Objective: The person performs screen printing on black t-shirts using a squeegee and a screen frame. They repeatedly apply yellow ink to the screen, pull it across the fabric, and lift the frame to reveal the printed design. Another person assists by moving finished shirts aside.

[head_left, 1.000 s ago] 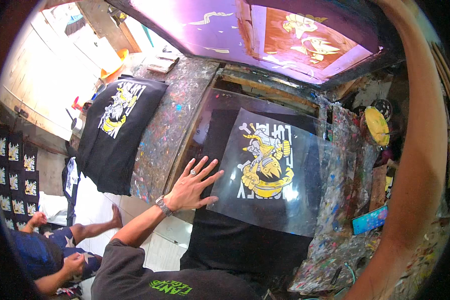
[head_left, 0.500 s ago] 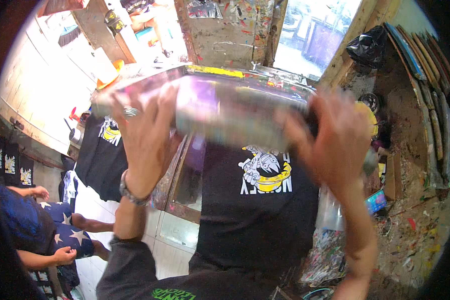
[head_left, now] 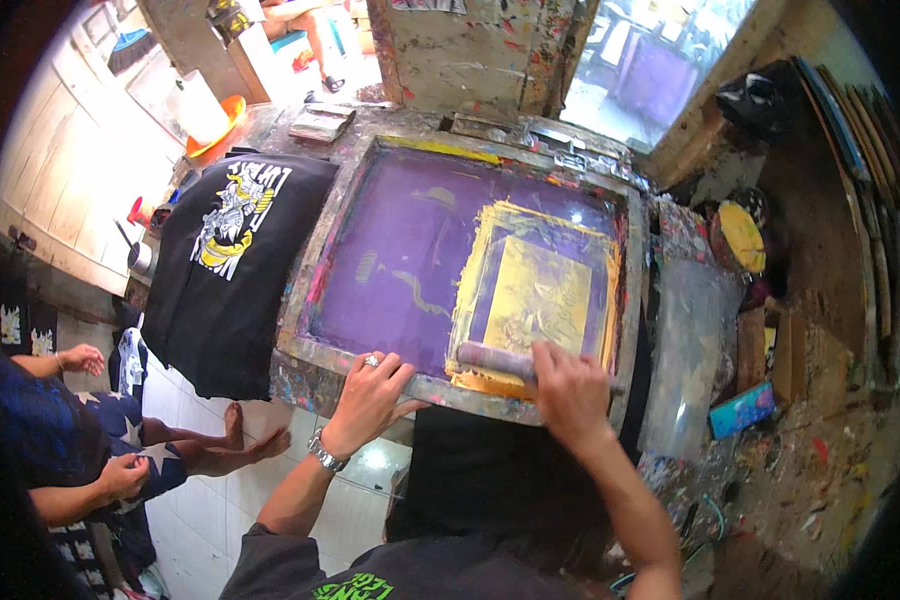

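Your right hand [head_left: 572, 398] is clamped on the squeegee [head_left: 495, 361], with the bar lying crosswise at the near end of the yellow ink [head_left: 520, 290]. Your left hand [head_left: 372, 400] lies with its fingers on the near rim of the screen [head_left: 380, 225], thumb apart from them; whether it pinches the rim, I cannot tell.

Change noted: half a second ago both your hands are up at the raised, blurred screen; now it lies down over the black cloth [head_left: 510, 465], hiding the print. The clear sheet [head_left: 675, 365], on the cloth a second ago, lies on the bench just right of the screen. In my judgement this puts the work at the inking stage, with the screen seated and the squeegee at the ink's near edge.

Count, moving outward: two hands of yours, one squeegee, one screen, one clear sheet. One black cloth shows beyond the screen's near rim; layers beneath cannot be counted. To the left, one printed shirt [head_left: 240, 270] faces up, with one orange basin [head_left: 220, 135] behind. To the right, one phone [head_left: 742, 410] and one yellow disc [head_left: 742, 240]. At your left sits one co-worker [head_left: 45, 430], both hands visible; one further person's leg [head_left: 315, 40] shows beyond the doorway
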`<action>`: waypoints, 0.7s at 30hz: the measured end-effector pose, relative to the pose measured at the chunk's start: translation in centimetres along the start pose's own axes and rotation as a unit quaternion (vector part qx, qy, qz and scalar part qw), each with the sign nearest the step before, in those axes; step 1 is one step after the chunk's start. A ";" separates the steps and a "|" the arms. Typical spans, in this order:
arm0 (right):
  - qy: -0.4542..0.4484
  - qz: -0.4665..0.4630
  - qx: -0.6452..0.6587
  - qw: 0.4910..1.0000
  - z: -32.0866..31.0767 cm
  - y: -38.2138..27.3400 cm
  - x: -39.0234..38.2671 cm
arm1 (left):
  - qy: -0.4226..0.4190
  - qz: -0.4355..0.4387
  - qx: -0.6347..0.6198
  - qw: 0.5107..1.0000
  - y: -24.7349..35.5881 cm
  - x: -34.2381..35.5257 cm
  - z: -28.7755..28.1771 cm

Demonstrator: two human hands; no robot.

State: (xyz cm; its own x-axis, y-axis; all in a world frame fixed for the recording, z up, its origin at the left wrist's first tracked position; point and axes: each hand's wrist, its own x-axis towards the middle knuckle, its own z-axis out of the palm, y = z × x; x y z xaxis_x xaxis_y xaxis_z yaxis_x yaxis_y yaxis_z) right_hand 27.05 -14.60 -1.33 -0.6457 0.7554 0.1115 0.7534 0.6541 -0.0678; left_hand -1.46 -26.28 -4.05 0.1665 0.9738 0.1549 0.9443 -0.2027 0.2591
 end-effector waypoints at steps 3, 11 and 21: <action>-0.027 -0.026 0.095 0.995 -1.2 3.0 3.5 | -0.008 -0.008 0.004 1.000 0.4 -0.4 0.2; 0.043 -0.051 0.035 0.997 -0.7 -1.4 -1.9 | 0.030 -0.013 -0.031 0.999 0.3 -0.6 0.5; 0.179 -0.050 -0.134 0.973 3.5 10.2 12.8 | 0.060 0.001 -0.058 0.997 0.4 -0.1 0.7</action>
State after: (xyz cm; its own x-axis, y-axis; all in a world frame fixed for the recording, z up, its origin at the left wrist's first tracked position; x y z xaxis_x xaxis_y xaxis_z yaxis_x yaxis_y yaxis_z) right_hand 25.99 1.89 -4.10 -0.6689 0.5941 0.4467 0.7252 0.6534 0.2169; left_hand -0.92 -26.39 -4.59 0.1259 0.9556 0.2665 0.9038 -0.2212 0.3663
